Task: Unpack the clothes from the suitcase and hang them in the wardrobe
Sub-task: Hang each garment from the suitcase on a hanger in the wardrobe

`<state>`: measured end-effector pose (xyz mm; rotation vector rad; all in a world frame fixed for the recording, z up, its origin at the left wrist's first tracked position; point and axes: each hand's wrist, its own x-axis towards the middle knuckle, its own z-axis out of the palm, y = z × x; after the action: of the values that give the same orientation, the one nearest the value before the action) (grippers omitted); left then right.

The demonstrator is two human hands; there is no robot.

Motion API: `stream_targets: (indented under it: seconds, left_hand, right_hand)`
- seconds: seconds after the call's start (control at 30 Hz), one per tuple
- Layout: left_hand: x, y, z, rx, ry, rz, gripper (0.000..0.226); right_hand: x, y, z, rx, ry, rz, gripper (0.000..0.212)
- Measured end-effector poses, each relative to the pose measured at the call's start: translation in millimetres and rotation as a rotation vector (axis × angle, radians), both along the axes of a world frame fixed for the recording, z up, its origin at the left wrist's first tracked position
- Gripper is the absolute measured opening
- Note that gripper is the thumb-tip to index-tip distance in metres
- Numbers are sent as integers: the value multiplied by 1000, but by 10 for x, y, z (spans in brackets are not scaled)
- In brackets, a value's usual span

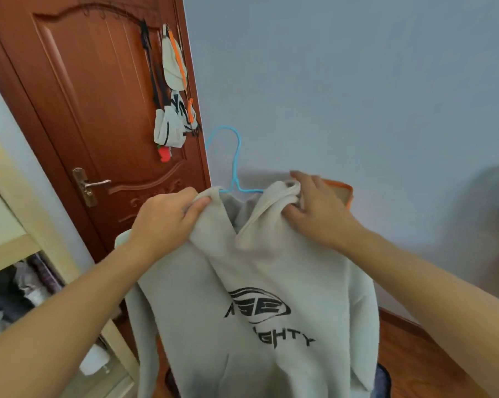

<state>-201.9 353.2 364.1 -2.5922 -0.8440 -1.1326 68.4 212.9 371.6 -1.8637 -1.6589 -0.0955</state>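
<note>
Both hands are holding a grey hoodie (251,297) up at chest height in front of the wall, with a blue hanger (233,165) partly inside its neck. The left hand (168,222) is clenching the fabric at the left side of the neck opening, thumb on top. The right hand (317,208) is gripping the bunched hood edge on the right side, fingers curled over the fold. The hanger's hook and stem are standing clear above the collar; its arms are going under the cloth on both sides, and how far they reach into the shoulders cannot be told.

Judgement: the step in hand is seating the hoodie on the hanger, and it is looking nearly done. The printed front is facing the camera and the body is hanging free below.

The wardrobe (27,239) is showing at the left edge, with folded clothes on a shelf; no rail is visible. The next move is calling for one hand to shift to the hook, the shoulders to be checked as square, and the garment to be carried left.
</note>
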Motion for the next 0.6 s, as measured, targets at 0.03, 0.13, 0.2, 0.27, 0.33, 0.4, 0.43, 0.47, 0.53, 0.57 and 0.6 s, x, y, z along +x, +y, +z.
stream_targets:
  seconds: [0.03,0.13,0.2,0.27,0.33,0.4,0.43,0.47,0.53,0.57,0.6]
  left_hand:
    - [-34,3,40,-26,-37,11,48]
    - [-22,-45,157,-35,-50,3,47]
    - [-16,-76,226,-31,-78,0,45]
    - [-73,-72,278,-23,-122,13,41]
    - [-140,-54,297,0,-166,44,39]
    - [-156,-39,297,-19,-220,44,42]
    - [-146,-47,301,-5,-213,22,44]
    - [-131,-71,313,46,-170,-8,46]
    - [-120,-125,323,232,-38,-81,54]
    - [-121,-156,333,322,6,-116,56]
    - [-130,-181,350,373,15,-130,55]
  right_hand:
    - [46,-49,-49,-172,-5,-27,30]
    - [129,-19,-188,-196,-74,9,39]
    - [179,30,-194,-41,-52,43,40]
    - [289,27,-122,56,39,166,38]
    - [341,-39,-4,36,231,376,20]
    - [380,-57,33,-133,486,563,16]
    - [369,-57,48,-191,594,601,22]
    - [338,-47,61,-205,707,613,26]
    - [252,-1,129,-20,1003,524,23]
    - [258,43,172,120,1132,409,27]
    - [318,108,180,210,1235,277,33]
